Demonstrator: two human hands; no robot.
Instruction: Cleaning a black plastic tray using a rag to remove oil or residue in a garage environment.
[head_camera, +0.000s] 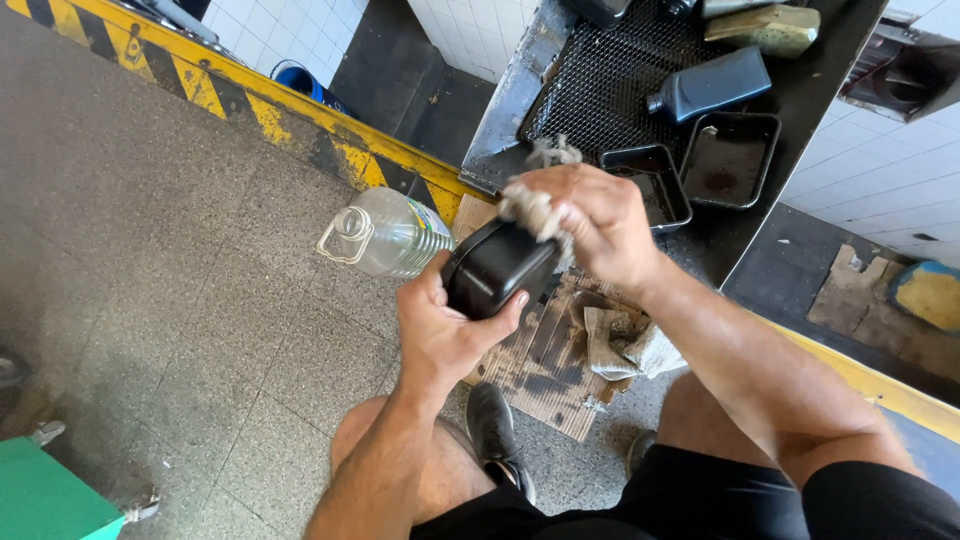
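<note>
Bare knees and a black shoe (497, 432) are seen lowest, above the speckled floor (150, 250). Both hands are closed: a glossy black rounded plastic container (492, 268) is gripped from below by the left hand (440, 335), while a frayed grey rag (535, 205) is pressed onto its top by the right hand (600, 225). Just beyond, a clear plastic jug (385, 235) lies on the floor.

Head camera looks steeply down, close over the floor (150, 250), perhaps tilted.
</note>
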